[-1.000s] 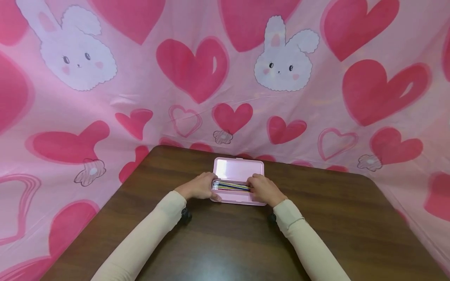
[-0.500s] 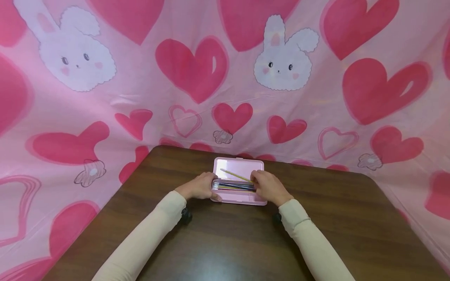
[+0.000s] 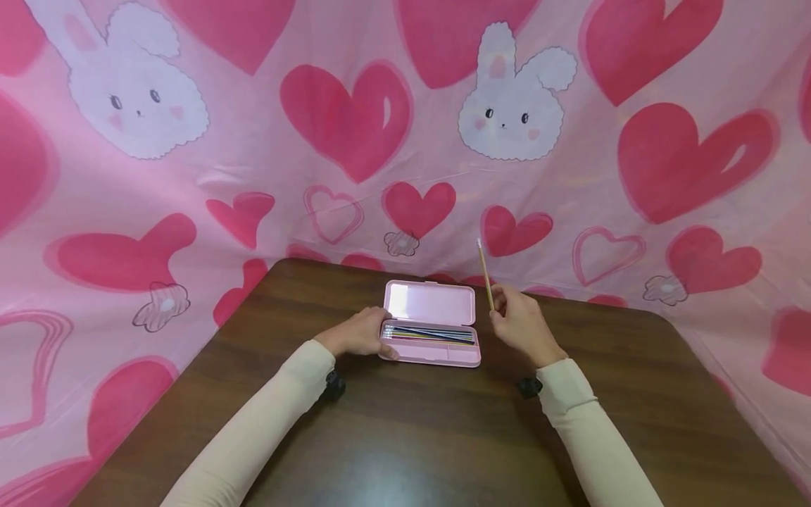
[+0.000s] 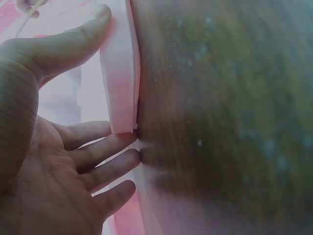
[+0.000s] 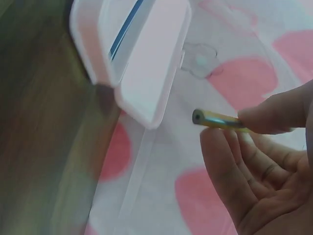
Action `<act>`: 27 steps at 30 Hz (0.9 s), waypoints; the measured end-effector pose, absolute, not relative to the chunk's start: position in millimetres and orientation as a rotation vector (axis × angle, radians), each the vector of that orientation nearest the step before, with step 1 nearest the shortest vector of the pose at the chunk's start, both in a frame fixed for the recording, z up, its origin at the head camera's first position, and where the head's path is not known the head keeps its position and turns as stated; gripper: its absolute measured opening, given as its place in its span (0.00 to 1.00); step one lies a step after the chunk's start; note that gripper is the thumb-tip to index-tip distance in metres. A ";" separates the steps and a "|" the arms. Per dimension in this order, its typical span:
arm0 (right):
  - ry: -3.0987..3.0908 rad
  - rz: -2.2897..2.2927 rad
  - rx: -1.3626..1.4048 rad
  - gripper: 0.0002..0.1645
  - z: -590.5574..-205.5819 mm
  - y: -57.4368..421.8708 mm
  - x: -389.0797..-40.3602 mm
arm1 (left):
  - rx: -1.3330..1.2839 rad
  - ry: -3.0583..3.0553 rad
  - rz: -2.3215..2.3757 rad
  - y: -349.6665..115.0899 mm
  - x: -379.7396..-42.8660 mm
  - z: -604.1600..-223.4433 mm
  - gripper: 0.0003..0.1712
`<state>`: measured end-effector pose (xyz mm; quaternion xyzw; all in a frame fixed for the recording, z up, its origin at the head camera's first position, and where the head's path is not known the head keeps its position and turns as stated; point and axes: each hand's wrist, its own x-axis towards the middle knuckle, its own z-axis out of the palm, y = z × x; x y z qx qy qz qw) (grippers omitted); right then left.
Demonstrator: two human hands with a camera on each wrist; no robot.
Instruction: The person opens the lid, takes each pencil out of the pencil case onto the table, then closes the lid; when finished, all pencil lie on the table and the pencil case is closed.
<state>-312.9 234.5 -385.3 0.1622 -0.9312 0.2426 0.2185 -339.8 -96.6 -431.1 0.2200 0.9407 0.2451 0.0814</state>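
The pink pencil case (image 3: 431, 354) lies on the table with its lid (image 3: 434, 303) raised at the back. Several pencils (image 3: 431, 334) of different colours lie in its long rear compartment. At the case's left end my left hand (image 3: 362, 332) holds it, thumb along the front rim and fingers against the end. My right hand (image 3: 522, 324), right of the case, pinches a yellow pencil (image 3: 485, 274) between thumb and fingers. The pencil stands steeply, its white-tipped end up. In the right wrist view its flat lower end, with a dark core, points toward the camera.
The dark wooden table (image 3: 386, 436) extends around the case. Close behind its far edge hangs a pink cloth (image 3: 437, 176) printed with hearts and rabbits. The case's front holds shallower compartments (image 3: 462, 355).
My right hand has drawn the yellow pencil out of the case, moved it to the right and turned it from slanting to nearly upright. The left hand has stayed on the case.
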 end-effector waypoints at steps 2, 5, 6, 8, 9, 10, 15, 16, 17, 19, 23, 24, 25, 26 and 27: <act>-2.597 0.681 0.410 0.28 -385.0 243.2 -311.6 | 0.660 2.813 0.732 -97.0 -340.4 -431.4 0.55; -2.635 0.695 0.359 0.37 -384.5 254.3 -309.6 | 0.655 2.814 0.733 -97.6 -340.2 -430.9 0.55; -2.649 0.703 0.347 0.38 -384.2 257.4 -308.9 | 0.653 2.816 0.729 -97.9 -340.2 -430.8 0.55; -2.678 0.693 0.324 0.41 -383.7 262.1 -308.2 | 0.650 2.818 0.731 -98.3 -339.9 -430.2 0.55; -2.694 0.678 0.318 0.41 -383.6 263.9 -307.9 | 0.650 2.818 0.730 -98.4 -339.8 -429.8 0.55; -2.714 0.660 0.314 0.41 -383.8 265.5 -308.0 | 0.651 2.818 0.732 -98.5 -339.7 -429.4 0.55; -2.824 0.587 0.312 0.41 -386.9 267.3 -309.2 | 0.670 2.819 0.732 -98.5 -339.2 -427.5 0.54; -2.842 0.585 0.315 0.42 -387.9 266.7 -309.5 | 0.673 2.818 0.734 -98.5 -339.2 -427.4 0.54; -2.856 0.583 0.317 0.42 -389.0 265.8 -309.7 | 0.673 2.817 0.734 -98.4 -339.2 -427.3 0.54; -2.888 0.591 0.313 0.42 -391.2 264.2 -309.6 | 0.668 2.817 0.734 -98.1 -339.6 -427.9 0.54; -2.976 0.656 0.282 0.42 -397.7 262.4 -308.4 | 0.656 2.816 0.729 -97.5 -340.7 -430.8 0.55; -2.999 0.675 0.274 0.42 -399.9 262.3 -308.4 | 0.655 2.816 0.727 -97.3 -340.8 -431.5 0.55; -3.022 0.697 0.264 0.42 -402.1 261.8 -308.3 | 0.655 2.816 0.725 -97.2 -340.8 -432.1 0.55; -3.034 0.705 0.267 0.42 -404.8 261.4 -308.4 | 0.654 2.817 0.722 -97.1 -340.9 -432.5 0.55; -3.048 0.717 0.262 0.42 -407.3 260.9 -308.6 | 0.654 2.817 0.719 -96.9 -340.7 -432.7 0.55</act>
